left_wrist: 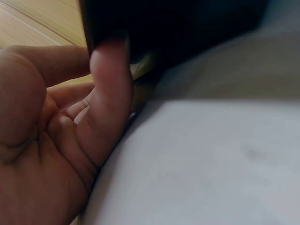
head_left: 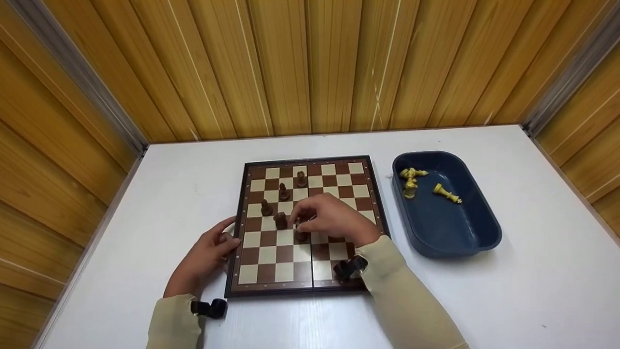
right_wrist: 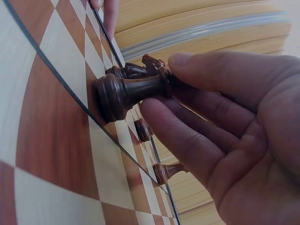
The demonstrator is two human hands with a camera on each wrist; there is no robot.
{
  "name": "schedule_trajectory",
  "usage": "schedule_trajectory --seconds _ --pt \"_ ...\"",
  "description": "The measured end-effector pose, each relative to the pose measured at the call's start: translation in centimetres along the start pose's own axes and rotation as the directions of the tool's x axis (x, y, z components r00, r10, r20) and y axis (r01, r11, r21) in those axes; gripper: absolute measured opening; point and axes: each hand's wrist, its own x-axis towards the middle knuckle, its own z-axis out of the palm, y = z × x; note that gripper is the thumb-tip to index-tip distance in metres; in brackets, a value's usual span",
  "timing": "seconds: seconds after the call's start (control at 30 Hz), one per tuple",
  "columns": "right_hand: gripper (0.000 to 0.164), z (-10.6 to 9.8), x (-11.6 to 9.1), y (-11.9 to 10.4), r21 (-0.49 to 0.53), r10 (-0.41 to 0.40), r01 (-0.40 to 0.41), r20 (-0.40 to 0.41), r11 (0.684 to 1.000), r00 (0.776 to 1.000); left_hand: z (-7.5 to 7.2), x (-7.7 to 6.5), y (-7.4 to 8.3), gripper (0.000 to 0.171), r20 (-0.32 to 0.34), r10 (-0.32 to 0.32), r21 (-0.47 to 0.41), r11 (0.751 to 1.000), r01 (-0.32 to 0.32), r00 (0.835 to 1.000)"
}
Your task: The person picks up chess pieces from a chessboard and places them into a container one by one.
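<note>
My right hand [head_left: 334, 218] pinches a dark brown chess piece [right_wrist: 136, 91] by its upper part between thumb and fingers. Its top is hidden by the fingertips; its base meets a square beside the board's middle seam. A dark knight [head_left: 281, 220] stands just left of it on the chessboard [head_left: 286, 269]. Further up stand three more dark pieces, in a slanting row: one near the left side [head_left: 267, 208], another [head_left: 284, 192] behind it, and a third [head_left: 301, 180] by the seam. At the board's left edge, my left hand [head_left: 206, 252] holds the rim with thumb and forefinger.
Right of the board is a dark blue tub [head_left: 484, 213] on the white table [head_left: 131, 213]. Several yellow chess pieces [head_left: 446, 193] lie in it. Wood-patterned panels [head_left: 334, 68] rise behind the table and at both sides.
</note>
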Motion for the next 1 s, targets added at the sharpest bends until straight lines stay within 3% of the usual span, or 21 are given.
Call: schedule_trajectory --seconds 0.27,0.73,1.0 --pt "0.018 -1.0 -0.4 -0.3 0.005 -0.024 0.025 -0.107 1.0 0.994 -0.2 0.3 0.1 0.061 0.0 0.018 0.036 0.999 -0.018 1.0" --pt "0.02 -3.5 -1.8 -0.7 0.085 0.0 0.015 -0.179 0.996 0.984 0.0 0.0 0.3 0.064 0.026 0.011 0.01 1.0 -0.011 1.0" --pt "0.019 -4.6 -2.7 -0.7 0.046 -0.004 0.015 -0.237 0.999 0.972 0.0 -0.1 0.2 0.062 0.009 0.0 0.022 1.0 0.0 1.0"
